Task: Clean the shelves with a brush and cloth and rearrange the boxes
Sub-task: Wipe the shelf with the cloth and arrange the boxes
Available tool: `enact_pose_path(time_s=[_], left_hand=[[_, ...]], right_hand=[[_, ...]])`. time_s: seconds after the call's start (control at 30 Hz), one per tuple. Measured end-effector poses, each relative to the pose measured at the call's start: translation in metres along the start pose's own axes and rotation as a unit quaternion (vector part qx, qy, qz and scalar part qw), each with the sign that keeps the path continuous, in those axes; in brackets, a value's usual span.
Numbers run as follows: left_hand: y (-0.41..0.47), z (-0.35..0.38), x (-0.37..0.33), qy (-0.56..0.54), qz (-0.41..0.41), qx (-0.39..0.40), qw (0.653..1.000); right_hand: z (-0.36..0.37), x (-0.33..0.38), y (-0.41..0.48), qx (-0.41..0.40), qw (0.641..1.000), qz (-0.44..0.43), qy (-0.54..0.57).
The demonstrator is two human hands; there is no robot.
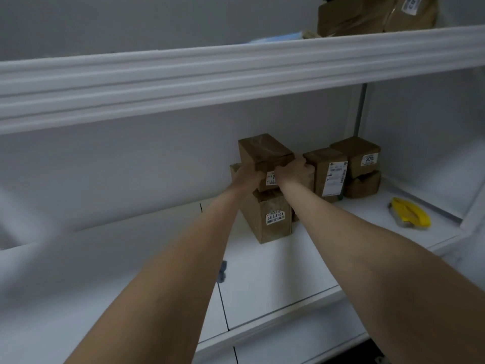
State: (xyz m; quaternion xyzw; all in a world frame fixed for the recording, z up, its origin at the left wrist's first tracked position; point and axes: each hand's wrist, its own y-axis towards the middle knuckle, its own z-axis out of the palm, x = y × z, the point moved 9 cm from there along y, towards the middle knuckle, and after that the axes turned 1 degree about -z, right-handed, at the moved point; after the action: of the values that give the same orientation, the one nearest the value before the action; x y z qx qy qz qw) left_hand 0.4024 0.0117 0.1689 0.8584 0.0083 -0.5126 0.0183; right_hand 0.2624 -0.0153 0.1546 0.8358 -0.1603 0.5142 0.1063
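Box stacking is under way: the top box [265, 151] is gripped at its near face by the left hand [248, 176] and right hand [294, 170], so that it sits square upon the lower box [273, 219] on the shelf [275, 279]. A yellow item [410, 212], possibly the brush, is left aside.

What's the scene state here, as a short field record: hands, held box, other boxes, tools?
left hand: grips top box at its left side
right hand: grips the same box at its right side
top box: brown cardboard, directly over labelled box; resting or lifted, cannot tell
labelled box: upright on middle shelf, sticker reads 55-3-3304
neighbours: tall box, then two-box stack, to the right
yellow item: lies on shelf at right, apart from boxes; possibly the brush
upper shelf box: cardboard, partly in view
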Motion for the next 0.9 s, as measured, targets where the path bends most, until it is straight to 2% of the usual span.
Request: enact_pose_path(time_s=[0.07,0.13,0.17,0.23,0.3,0.37,0.43,0.57,0.63,0.67,0.73,0.83,0.9], left_hand=[[-0.004,-0.018,0.009,0.036,-0.016,-0.043,0.998],[-0.012,-0.043,0.023,0.090,-0.033,-0.099,0.990],[-0.017,-0.056,0.032,0.122,-0.041,-0.120,0.984],[-0.029,-0.074,0.059,0.194,-0.071,-0.125,0.970],[-0.043,-0.086,0.093,0.287,-0.111,-0.103,0.946],[-0.058,-0.094,0.131,0.353,-0.153,-0.071,0.920],[-0.077,-0.099,0.165,0.422,-0.191,-0.030,0.886],[-0.104,-0.090,0.224,0.508,-0.235,0.063,0.826],[-0.109,-0.078,0.249,0.497,-0.244,0.088,0.828],[-0.109,-0.074,0.256,0.483,-0.239,0.084,0.838],[-0.104,-0.072,0.260,0.468,-0.227,0.061,0.852],[-0.088,-0.067,0.262,0.440,-0.225,0.032,0.869],[-0.072,-0.055,0.260,0.453,-0.221,0.050,0.862]], right_hand=[[-0.010,0.006,-0.008,-0.056,0.998,-0.034,-0.016],[-0.009,0.024,-0.023,-0.079,0.987,-0.137,-0.033],[0.001,0.034,-0.033,-0.054,0.979,-0.194,-0.042],[0.036,0.044,-0.060,0.047,0.956,-0.282,-0.068],[0.084,0.038,-0.089,0.176,0.925,-0.315,-0.118],[0.130,0.016,-0.119,0.285,0.888,-0.311,-0.183],[0.166,-0.010,-0.146,0.350,0.859,-0.296,-0.228],[0.203,-0.045,-0.181,0.370,0.822,-0.327,-0.282],[0.219,-0.062,-0.192,0.377,0.797,-0.333,-0.333],[0.225,-0.073,-0.190,0.380,0.796,-0.308,-0.358],[0.233,-0.091,-0.181,0.370,0.800,-0.269,-0.389],[0.242,-0.094,-0.166,0.350,0.811,-0.279,-0.377],[0.245,-0.090,-0.153,0.343,0.817,-0.281,-0.370]])
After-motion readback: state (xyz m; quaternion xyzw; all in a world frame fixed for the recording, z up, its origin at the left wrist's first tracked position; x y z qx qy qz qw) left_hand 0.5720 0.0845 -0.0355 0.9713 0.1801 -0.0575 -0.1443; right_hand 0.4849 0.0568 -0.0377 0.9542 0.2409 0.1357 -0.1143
